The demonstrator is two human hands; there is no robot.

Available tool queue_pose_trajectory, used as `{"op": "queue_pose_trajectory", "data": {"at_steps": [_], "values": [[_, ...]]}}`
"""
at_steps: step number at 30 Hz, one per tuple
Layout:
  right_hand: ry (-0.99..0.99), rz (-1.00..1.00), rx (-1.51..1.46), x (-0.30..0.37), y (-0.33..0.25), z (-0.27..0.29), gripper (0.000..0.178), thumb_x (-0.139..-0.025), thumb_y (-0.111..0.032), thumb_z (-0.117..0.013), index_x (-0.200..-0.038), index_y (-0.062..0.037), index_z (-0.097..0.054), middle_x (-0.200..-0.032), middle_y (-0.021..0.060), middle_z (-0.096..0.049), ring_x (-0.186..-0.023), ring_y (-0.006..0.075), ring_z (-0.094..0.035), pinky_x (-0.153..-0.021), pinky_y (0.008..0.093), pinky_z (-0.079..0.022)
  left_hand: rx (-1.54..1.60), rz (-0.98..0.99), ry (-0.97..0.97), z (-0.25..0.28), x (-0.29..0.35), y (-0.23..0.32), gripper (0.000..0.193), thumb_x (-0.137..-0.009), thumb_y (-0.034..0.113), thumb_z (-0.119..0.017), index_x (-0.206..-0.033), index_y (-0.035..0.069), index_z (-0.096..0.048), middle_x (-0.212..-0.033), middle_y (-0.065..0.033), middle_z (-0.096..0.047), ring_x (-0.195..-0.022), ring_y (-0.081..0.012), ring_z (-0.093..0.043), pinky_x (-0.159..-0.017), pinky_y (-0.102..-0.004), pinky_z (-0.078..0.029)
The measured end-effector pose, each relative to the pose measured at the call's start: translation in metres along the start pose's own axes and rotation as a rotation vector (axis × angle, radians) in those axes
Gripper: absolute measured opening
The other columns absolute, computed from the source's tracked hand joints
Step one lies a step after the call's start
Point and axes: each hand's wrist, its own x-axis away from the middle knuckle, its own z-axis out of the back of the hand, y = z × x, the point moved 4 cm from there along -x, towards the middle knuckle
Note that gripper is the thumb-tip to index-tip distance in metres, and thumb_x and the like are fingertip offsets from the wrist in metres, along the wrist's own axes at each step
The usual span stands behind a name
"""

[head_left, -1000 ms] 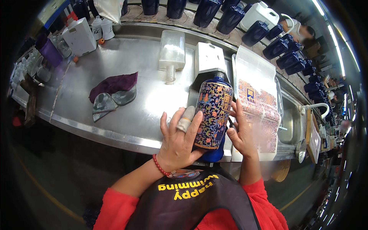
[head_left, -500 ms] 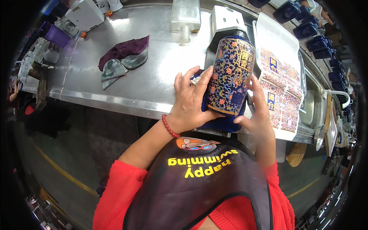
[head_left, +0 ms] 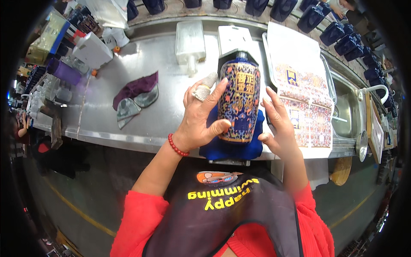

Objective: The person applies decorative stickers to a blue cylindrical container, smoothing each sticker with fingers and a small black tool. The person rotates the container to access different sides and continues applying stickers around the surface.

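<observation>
Blue cloth [head_left: 233, 151] is lying under the patterned bottle [head_left: 239, 103], neck [head_left: 241, 56] pointing away from the apron [head_left: 171, 231], the nearer left hand [head_left: 195, 122] touching its left side with parted fingers, the right hand [head_left: 280, 128] hovering unclosed, just apart.

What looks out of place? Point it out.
Two small orange round things lie loose near the white container at left, as if dropped: mildly odd. The patterned bottle shows no clear damage, and I see no spill.
</observation>
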Motion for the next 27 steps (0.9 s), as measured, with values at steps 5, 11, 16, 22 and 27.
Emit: {"op": "queue_pose_trajectory", "data": {"at_steps": [5, 11, 16, 22, 27], "values": [[-0.079, -0.096, -0.009, -0.004, 0.001, -0.006, 0.087, -0.084, -0.036, -0.083, -0.154, -0.0036, -0.043, -0.161, 0.0300, -0.029, -0.124, 0.0384, -0.059, -0.103, 0.0445, -0.050, -0.009, -0.053, -0.117, 0.002, -0.012, -0.005, 0.099, -0.085, 0.073, -0.063, -0.159, 0.012, -0.038, -0.162, -0.0252, -0.032, -0.144, -0.0434, -0.031, -0.119, -0.0576, -0.010], [-0.133, -0.092, -0.061, -0.002, 0.004, -0.008, 0.099, -0.078, -0.039, -0.087, -0.156, -0.0026, -0.039, -0.161, 0.0309, -0.026, -0.129, 0.0406, -0.056, -0.106, 0.0449, -0.049, -0.108, -0.039, -0.252, 0.005, -0.012, -0.010, 0.110, -0.083, 0.078, -0.061, -0.161, 0.007, -0.031, -0.163, -0.0255, -0.030, -0.152, -0.0427, -0.025, -0.121, -0.0608, -0.005], [-0.125, -0.129, -0.176, -0.001, 0.013, -0.009, 0.113, -0.072, -0.050, -0.088, -0.159, -0.0030, -0.033, -0.162, 0.0328, -0.024, -0.150, 0.0475, -0.030, -0.118, 0.0473, -0.035, -0.063, -0.045, -0.239, 0.007, -0.013, -0.010, 0.107, -0.081, 0.076, -0.065, -0.163, 0.017, -0.030, -0.163, -0.0249, -0.029, -0.148, -0.0450, -0.028, -0.117, -0.0659, -0.007], [-0.149, -0.117, -0.172, -0.003, 0.016, -0.010, 0.113, -0.073, -0.051, -0.087, -0.159, -0.0036, -0.031, -0.161, 0.0327, -0.026, -0.149, 0.0476, -0.032, -0.118, 0.0470, -0.034, -0.048, -0.044, -0.234, 0.008, -0.015, -0.009, 0.111, -0.079, 0.079, -0.064, -0.163, 0.015, -0.029, -0.163, -0.0250, -0.030, -0.147, -0.0462, -0.030, -0.117, -0.0661, -0.007], [-0.191, -0.175, -0.109, -0.006, 0.019, -0.008, 0.108, -0.079, -0.054, -0.081, -0.160, -0.0038, -0.031, -0.161, 0.0321, -0.028, -0.148, 0.0482, -0.034, -0.118, 0.0465, -0.035, -0.109, -0.012, -0.275, 0.010, -0.021, -0.014, 0.114, -0.078, 0.081, -0.064, -0.163, 0.014, -0.028, -0.161, -0.0270, -0.031, -0.148, -0.0481, -0.028, -0.118, -0.0661, -0.006]]}}
